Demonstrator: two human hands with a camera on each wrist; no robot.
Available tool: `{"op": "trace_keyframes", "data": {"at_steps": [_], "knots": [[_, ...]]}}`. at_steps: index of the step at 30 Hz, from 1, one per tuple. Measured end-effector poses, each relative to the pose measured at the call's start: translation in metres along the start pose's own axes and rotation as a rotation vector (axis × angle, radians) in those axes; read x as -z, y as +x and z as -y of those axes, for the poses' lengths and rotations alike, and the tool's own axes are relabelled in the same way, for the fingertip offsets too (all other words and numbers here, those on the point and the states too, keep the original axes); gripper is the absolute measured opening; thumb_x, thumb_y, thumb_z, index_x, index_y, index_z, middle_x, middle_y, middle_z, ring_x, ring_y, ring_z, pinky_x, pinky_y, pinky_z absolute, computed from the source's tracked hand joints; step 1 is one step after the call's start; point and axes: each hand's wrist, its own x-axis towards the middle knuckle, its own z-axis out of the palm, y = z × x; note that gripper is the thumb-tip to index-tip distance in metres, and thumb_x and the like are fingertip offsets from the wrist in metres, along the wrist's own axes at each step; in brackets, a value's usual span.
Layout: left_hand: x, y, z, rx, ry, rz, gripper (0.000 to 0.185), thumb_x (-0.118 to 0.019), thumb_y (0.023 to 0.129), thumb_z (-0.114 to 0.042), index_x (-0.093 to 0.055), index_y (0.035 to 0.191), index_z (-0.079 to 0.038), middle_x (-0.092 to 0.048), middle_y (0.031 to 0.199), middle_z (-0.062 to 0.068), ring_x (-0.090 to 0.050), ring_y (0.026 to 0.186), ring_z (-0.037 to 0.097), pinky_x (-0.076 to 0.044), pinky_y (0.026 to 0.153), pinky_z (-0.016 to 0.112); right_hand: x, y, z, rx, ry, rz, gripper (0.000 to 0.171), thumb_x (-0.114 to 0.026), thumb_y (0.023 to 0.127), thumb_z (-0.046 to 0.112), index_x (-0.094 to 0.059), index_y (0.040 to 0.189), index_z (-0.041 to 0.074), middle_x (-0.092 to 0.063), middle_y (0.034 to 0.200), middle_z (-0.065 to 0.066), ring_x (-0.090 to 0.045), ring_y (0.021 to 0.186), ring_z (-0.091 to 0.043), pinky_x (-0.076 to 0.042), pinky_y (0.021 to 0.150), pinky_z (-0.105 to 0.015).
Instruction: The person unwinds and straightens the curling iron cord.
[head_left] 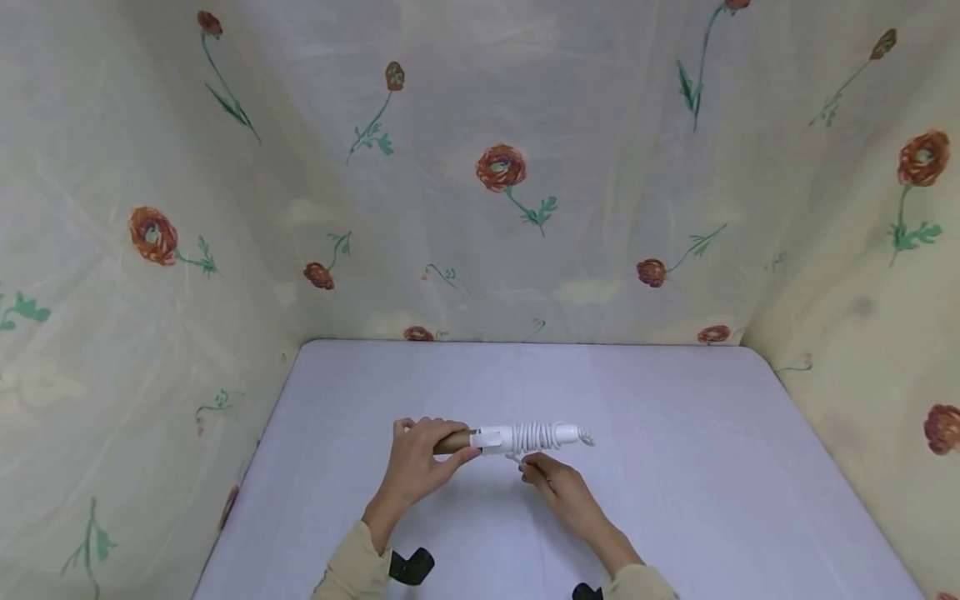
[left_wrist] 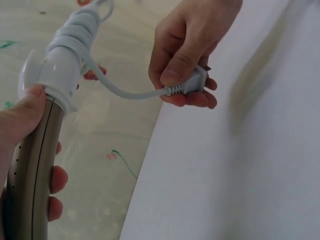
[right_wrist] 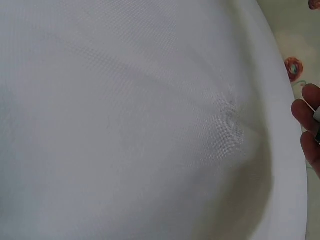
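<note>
A white-covered worktop (head_left: 675,467) fills the lower half of the head view, closed in on three sides by pale sheeting printed with red flowers (head_left: 501,167). Above its middle a person holds a curling iron (head_left: 517,437) level, clear of the surface.

The left hand (head_left: 420,462) grips the bronze barrel (left_wrist: 30,165), fingers curled under it and thumb pressed near the white collar. The white handle end points to the person's right, and the white power cord (head_left: 536,433) is coiled tightly around it.

The right hand (left_wrist: 187,47) sits just beside and below the handle, pinching the plug (left_wrist: 192,82) between thumb and curled fingers. A short free run of cord arcs from the plug back to the coils.

Judging from this, the cord work is at its loose end: nearly all the length is on the handle and only the plug tail hangs free. The next move would call for the left hand to keep the iron steady while the right guides the plug close around the handle without slackening the coils.

The right wrist view shows only worktop cloth and a few fingertips (right_wrist: 310,107).
</note>
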Motion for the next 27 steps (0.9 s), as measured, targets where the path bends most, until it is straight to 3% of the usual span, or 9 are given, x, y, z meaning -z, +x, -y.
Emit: {"op": "trace_keyframes", "data": {"at_steps": [9, 15, 23, 27], "knots": [[0.001, 0.003, 0.0, 0.011, 0.019, -0.047, 0.035, -0.07, 0.078, -0.052, -0.071, 0.102, -0.027, -0.072, 0.086, -0.008, -0.057, 0.074, 0.01, -0.031, 0.082, 0.046, -0.004, -0.005, 0.004, 0.044, -0.042, 0.037, 0.019, -0.049, 0.099, 0.026, -0.062, 0.104, 0.013, -0.068, 0.087, 0.007, -0.064, 0.08, -0.004, -0.052, 0.073, -0.022], [0.003, 0.004, -0.002, 0.024, 0.04, -0.049, 0.035, -0.071, 0.078, -0.051, -0.071, 0.103, -0.026, -0.072, 0.088, -0.007, -0.058, 0.076, 0.012, -0.031, 0.083, 0.047, -0.007, -0.013, 0.004, 0.161, -0.019, 0.04, 0.017, -0.054, 0.097, 0.02, -0.058, 0.111, 0.011, -0.07, 0.086, 0.004, -0.065, 0.076, -0.005, -0.052, 0.068, -0.022], [0.004, 0.005, -0.004, 0.026, 0.058, -0.06, 0.037, -0.07, 0.077, -0.054, -0.07, 0.103, -0.028, -0.072, 0.087, -0.008, -0.057, 0.075, 0.011, -0.03, 0.082, 0.047, -0.01, -0.018, 0.008, 0.249, -0.002, -0.001, 0.043, -0.055, 0.096, 0.015, -0.044, 0.137, 0.017, -0.069, 0.09, 0.005, -0.065, 0.074, -0.004, -0.052, 0.068, -0.021], [0.003, 0.005, -0.006, 0.023, 0.06, -0.059, 0.038, -0.069, 0.077, -0.056, -0.07, 0.102, -0.028, -0.071, 0.086, -0.009, -0.057, 0.074, 0.011, -0.03, 0.081, 0.047, -0.013, -0.019, 0.011, 0.268, 0.024, -0.005, 0.047, -0.055, 0.094, 0.006, -0.043, 0.138, 0.017, -0.07, 0.1, -0.001, -0.068, 0.083, -0.008, -0.053, 0.074, -0.023]]}}
